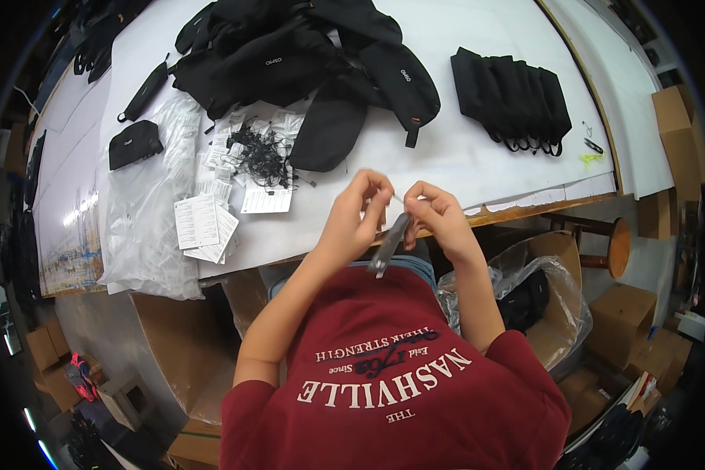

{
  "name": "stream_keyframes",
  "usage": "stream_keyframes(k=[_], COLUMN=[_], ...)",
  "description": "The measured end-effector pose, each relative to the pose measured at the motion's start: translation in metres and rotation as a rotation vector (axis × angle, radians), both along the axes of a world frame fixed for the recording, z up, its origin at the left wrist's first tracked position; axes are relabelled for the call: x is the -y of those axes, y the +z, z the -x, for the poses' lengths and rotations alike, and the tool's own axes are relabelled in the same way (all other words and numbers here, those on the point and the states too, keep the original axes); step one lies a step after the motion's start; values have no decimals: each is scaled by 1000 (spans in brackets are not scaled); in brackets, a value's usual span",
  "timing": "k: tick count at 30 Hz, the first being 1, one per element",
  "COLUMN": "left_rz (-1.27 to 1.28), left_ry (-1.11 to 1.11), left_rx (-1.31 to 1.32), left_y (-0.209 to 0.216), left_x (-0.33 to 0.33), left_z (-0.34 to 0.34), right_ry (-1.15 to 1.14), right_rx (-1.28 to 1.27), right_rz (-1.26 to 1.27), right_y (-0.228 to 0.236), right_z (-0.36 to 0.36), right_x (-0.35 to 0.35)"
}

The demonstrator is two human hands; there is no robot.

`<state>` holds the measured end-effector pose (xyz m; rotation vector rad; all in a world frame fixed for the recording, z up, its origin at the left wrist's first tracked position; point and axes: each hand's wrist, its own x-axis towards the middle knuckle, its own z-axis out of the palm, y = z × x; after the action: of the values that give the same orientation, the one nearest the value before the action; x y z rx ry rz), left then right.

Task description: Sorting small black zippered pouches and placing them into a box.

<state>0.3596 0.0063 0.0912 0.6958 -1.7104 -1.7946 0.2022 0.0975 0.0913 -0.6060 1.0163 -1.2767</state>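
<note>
My left hand and my right hand are raised close together in front of my body, near the table's front edge. A narrow dark grey strip with a shiny lower end hangs from my right hand's closed fingers. My left hand's fingers are pinched; a thin pale piece shows between the two hands, too small to name. Beyond them, a pile of black fabric bags covers the back of the table. In front of the pile lie a tangle of thin black cords and several white printed tags.
A clear plastic bag lies at the table's left, with a small black pouch on it. A row of black bags lies to the right. Below are a lined carton, a wooden stool and cardboard boxes.
</note>
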Motion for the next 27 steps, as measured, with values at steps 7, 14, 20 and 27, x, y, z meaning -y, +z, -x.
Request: stream_keyframes(k=[7,14,20,27], left_rz=[351,442,430,393], left_ry=[147,158,226,246], left_rx=[239,43,268,13], left_y=[-52,-39,-56,-11], left_x=[47,38,43,20], left_z=[70,85,88,82], right_ry=[-276,-523,-652,-768], right_rx=[-173,-262,-367,-576], right_rz=[-130,-104,18,5], right_y=[-7,-9,-9,-3], right_z=[30,34,25,22], right_x=[-16,-15,1,-2])
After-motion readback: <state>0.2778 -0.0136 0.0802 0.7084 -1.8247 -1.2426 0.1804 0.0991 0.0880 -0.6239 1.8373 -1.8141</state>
